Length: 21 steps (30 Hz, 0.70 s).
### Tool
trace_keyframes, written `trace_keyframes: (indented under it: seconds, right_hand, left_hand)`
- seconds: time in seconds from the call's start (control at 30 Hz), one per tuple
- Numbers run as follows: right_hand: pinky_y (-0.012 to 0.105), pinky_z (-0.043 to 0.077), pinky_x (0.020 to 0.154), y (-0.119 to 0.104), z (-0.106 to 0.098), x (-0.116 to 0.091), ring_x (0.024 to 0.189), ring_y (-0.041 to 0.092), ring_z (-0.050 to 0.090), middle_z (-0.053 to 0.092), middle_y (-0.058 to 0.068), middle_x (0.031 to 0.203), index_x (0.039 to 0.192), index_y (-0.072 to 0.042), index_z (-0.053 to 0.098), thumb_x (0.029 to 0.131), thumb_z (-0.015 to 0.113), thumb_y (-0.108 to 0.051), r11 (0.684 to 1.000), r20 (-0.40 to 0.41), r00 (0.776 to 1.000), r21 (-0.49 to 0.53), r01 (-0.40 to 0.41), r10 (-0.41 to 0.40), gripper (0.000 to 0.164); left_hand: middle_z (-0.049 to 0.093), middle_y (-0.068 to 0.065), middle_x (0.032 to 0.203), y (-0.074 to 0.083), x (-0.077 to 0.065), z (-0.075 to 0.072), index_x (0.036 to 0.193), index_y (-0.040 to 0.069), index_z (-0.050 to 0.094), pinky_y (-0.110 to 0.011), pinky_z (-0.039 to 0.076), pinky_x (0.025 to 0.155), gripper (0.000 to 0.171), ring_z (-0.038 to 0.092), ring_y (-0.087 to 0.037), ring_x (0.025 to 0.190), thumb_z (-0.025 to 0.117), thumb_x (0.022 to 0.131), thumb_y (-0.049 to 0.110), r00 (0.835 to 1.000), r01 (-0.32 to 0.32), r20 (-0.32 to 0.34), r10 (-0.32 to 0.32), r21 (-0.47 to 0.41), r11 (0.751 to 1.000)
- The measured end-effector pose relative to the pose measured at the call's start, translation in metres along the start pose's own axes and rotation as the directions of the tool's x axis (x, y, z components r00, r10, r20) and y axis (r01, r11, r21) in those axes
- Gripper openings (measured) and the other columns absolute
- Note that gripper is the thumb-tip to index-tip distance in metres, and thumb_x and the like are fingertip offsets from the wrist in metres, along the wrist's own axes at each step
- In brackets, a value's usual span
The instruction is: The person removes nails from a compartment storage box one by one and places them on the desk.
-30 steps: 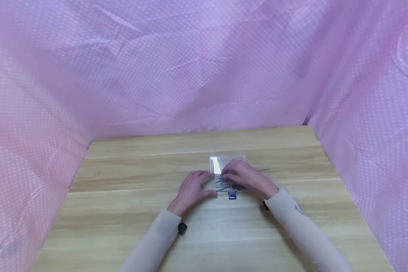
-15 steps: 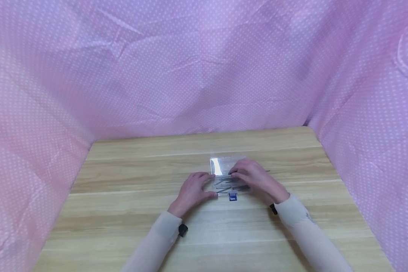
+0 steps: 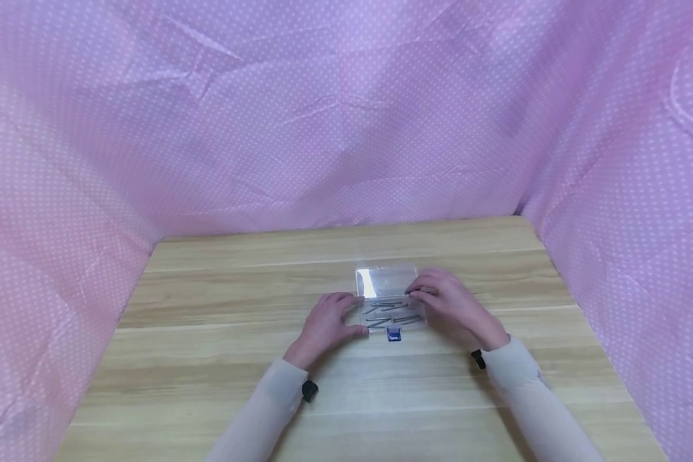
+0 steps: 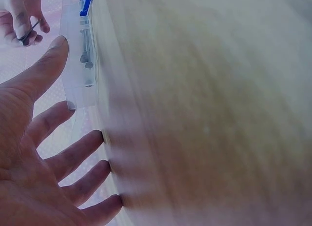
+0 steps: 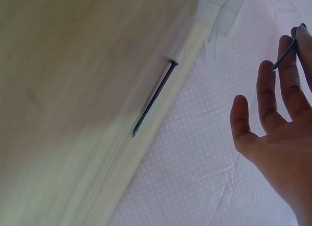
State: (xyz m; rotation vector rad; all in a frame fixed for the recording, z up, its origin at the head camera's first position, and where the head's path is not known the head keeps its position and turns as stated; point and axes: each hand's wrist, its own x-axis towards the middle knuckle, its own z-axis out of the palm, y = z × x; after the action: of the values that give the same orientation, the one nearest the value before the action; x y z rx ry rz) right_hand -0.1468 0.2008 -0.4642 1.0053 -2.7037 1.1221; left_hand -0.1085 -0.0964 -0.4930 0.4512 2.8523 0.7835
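A clear plastic box (image 3: 388,280) lies with its lid folded back, a blue latch (image 3: 394,334) at its front. Several nails (image 3: 405,319) lie in its compartments. At the box's left end, my left hand (image 3: 325,321) grips it, thumb at the near corner and index finger towards the back; the other fingertips rest on the tabletop in the left wrist view. Just off the box's right end, my right hand (image 3: 449,305) pinches a nail (image 5: 285,55) between thumb and fingers, raised above the table.
Another nail (image 5: 155,99) lies on the wooden table (image 3: 208,359) to the right of the box; the right hand hides it in the head view. Pink dotted cloth (image 3: 346,128) hangs around the back and sides of the table.
The right hand has moved right from over the box to beyond its right end, keeping the nail pinched and uncovering the nails inside. The left hand has stayed at the box.
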Motion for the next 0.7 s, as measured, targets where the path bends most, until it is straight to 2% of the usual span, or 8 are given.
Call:
trace_keyframes:
  seconds: [0.47, 0.7]
  right_hand:
    - [0.049, 0.055, 0.088, 0.022, -0.011, -0.012, 0.093, 0.026, 0.067, 0.075, 0.003, 0.097, 0.098, -0.007, 0.079, 0.083, 0.08, 0.007, 0.988, -0.106, 0.988, -0.118, 0.096, -0.109, 0.021]
    - [0.05, 0.054, 0.09, 0.029, -0.018, -0.018, 0.097, 0.027, 0.067, 0.075, 0.004, 0.098, 0.098, -0.007, 0.079, 0.084, 0.079, 0.006, 0.991, -0.099, 0.993, -0.122, 0.057, -0.069, 0.019]
  left_hand:
    - [0.055, -0.009, 0.15, 0.002, -0.001, 0.0, 0.145, 0.022, 0.061, -0.053, 0.037, 0.117, 0.073, 0.046, -0.033, 0.14, 0.085, 0.082, 0.05, 1.0, 0.011, 0.004, -0.011, -0.009, 1.0]
    - [0.055, -0.009, 0.149, 0.002, -0.001, -0.002, 0.145, 0.022, 0.061, -0.053, 0.039, 0.115, 0.073, 0.046, -0.033, 0.139, 0.085, 0.082, 0.051, 1.0, 0.006, 0.002, -0.006, -0.007, 1.0]
